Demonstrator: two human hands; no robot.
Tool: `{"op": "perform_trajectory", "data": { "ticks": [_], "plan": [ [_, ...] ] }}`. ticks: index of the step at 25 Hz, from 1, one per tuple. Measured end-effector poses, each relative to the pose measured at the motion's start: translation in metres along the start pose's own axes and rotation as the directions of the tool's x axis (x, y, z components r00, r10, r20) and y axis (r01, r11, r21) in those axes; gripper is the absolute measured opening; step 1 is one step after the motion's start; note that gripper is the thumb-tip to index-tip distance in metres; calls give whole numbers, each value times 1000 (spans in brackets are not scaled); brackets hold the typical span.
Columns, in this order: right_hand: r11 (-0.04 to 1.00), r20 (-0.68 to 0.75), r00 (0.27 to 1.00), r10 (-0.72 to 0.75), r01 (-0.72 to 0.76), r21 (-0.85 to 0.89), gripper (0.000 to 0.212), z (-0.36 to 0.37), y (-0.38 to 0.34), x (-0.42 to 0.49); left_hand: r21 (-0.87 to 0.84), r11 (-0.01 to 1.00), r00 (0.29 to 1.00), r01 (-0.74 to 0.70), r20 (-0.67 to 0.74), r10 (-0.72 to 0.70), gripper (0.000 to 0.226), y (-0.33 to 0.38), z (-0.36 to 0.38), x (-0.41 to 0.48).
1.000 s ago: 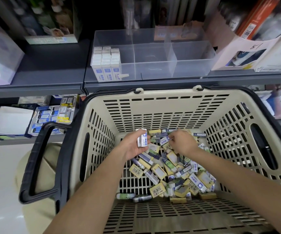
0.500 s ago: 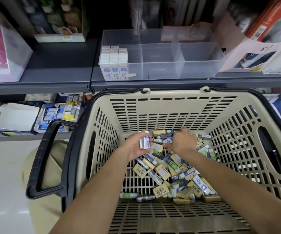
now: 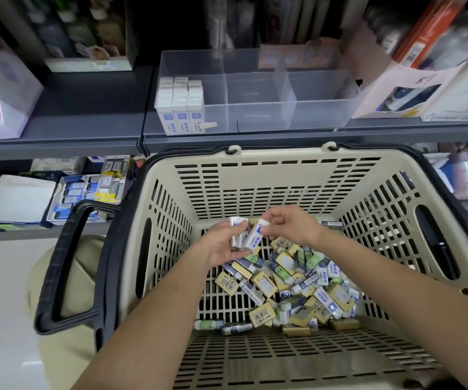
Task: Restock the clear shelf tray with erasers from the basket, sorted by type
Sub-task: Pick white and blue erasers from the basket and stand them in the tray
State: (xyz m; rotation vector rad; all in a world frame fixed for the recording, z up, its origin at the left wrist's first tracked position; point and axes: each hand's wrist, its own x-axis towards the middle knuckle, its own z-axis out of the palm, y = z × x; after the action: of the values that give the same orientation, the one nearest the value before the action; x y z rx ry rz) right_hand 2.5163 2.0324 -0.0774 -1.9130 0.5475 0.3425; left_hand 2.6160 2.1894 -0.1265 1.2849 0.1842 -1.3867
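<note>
Both bare forearms reach forward and converge. The left hand (image 3: 219,246) curls round white erasers (image 3: 235,221); the right hand (image 3: 293,226), just right of that grip, pinches a single eraser (image 3: 255,235).

Basket (image 3: 277,175): beige slotted plastic with a black rim; black handle (image 3: 64,263) folded out to the left; set just in front of the shelf (image 3: 86,114).
Loose erasers (image 3: 297,288): mixed heap on the basket floor, in yellow, green and blue sleeves.
Left grip (image 3: 221,249): above the heap, fingers curled round several held erasers (image 3: 237,237), white with blue print.
Right grip (image 3: 291,226): fingertips pinch a single eraser (image 3: 255,233), tilted against the held ones.
Clear tray (image 3: 258,116): on the shelf, three compartments; stocked erasers (image 3: 180,105) stand upright in rows in the left one.
</note>
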Motion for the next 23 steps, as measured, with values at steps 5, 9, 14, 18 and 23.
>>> {"op": "perform_trajectory", "data": {
  "ticks": [5, 9, 14, 18, 23],
  "plan": [
    [1000, -108, 994, -25, 26, 12, 20, 6, -7, -8, 39, 998, 975, 42, 216, -49, 33, 3, 13, -8],
    [998, -56, 998, 33, -36, -46, 17, 3, 5, -28, 96, 995, 989, 35, 140, -48, 39, 5, 10, -17],
    [835, 329, 944, 15, 169, -524, 22, 61, 23, -41, 49, 998, 999, 41, -28, -40, 24, -1, -6, -19],
    [422, 264, 965, -9, 243, -873, 37, 84, 26, -34, 69, 997, 998, 36, -44, -33, 19, -2, -8, -18],
    [548, 170, 984, 55, 112, -829, 33, 82, 26, -27, 100, 993, 997, 61, -51, -57, 19, -2, -10, -19]
  ]
}}
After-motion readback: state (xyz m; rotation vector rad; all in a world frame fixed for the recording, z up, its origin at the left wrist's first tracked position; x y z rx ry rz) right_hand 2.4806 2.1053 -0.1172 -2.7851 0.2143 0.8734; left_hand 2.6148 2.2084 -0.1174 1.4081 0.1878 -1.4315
